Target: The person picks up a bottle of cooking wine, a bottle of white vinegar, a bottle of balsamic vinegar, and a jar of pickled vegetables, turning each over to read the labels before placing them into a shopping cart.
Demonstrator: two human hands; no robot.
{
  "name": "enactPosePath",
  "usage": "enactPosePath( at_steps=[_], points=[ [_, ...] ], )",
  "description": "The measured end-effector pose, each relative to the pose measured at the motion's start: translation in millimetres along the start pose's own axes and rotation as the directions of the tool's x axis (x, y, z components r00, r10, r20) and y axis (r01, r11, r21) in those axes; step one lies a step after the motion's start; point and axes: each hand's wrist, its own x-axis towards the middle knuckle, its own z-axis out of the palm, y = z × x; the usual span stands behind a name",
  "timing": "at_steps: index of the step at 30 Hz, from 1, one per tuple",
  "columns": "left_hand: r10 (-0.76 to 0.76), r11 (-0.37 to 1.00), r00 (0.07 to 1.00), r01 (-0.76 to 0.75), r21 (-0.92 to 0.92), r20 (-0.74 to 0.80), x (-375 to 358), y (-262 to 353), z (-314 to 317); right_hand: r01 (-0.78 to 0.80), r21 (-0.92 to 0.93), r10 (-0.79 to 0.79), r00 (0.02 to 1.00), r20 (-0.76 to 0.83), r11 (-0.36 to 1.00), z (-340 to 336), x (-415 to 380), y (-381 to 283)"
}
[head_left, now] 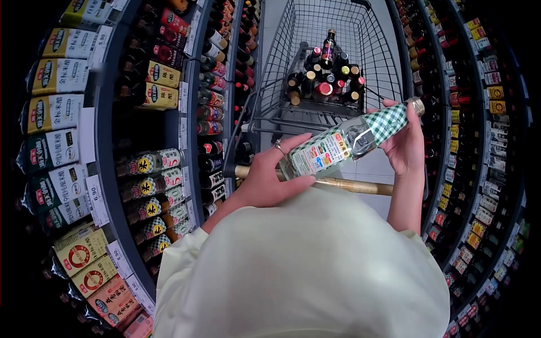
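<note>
A clear glass bottle [345,142] lies tilted across both my hands, its capped neck up to the right. It has a green-and-white checked wrap at the neck and a printed label with small coloured pictures. My left hand [270,174], with a ring on one finger, grips the base end. Around the neck end, my right hand [407,141] is closed, its thumb near the cap. Just beyond the bottle stands a shopping cart [282,50] with a tan handlebar [355,185]. Several dark capped bottles [324,81] stand grouped inside it.
Shelves of bottles and pouches line both sides of the aisle. Checked-neck bottles [149,186] lie in view on the left shelf, near yellow and green pouches [59,115] and price tags [97,200]. The right shelf [451,141] holds rows of dark bottles. Pale floor tiles show beneath the cart.
</note>
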Motion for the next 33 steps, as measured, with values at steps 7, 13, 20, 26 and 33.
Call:
enactPosePath(
  at_steps=[7,13,20,26,33],
  points=[
    [-0.008,0.999,0.999,0.007,0.042,0.038,17.4,-5.6,-9.3,-0.022,-0.007,0.021,0.999,-0.046,1.000,-2.3,6.5,-5.4],
    [-0.065,0.994,0.990,0.076,-0.082,0.127,23.0,-6.9,-23.1,-0.047,0.023,0.047,0.998,0.031,0.999,-10.1,9.8,-10.5],
    [0.077,0.996,0.973,-0.083,0.018,0.217,31.4,-6.3,-35.9,-0.106,-0.032,0.107,0.994,0.034,0.994,-2.8,21.7,-21.2],
    [0.108,0.994,0.985,-0.111,0.016,0.132,32.8,-16.4,-39.1,-0.121,-0.071,0.119,0.992,-0.034,0.990,9.4,35.9,-19.5],
    [0.156,0.986,0.985,-0.151,-0.065,0.079,35.0,-28.0,-39.1,-0.105,-0.154,0.095,0.993,-0.068,0.982,18.3,43.1,-24.7]
  ],
)
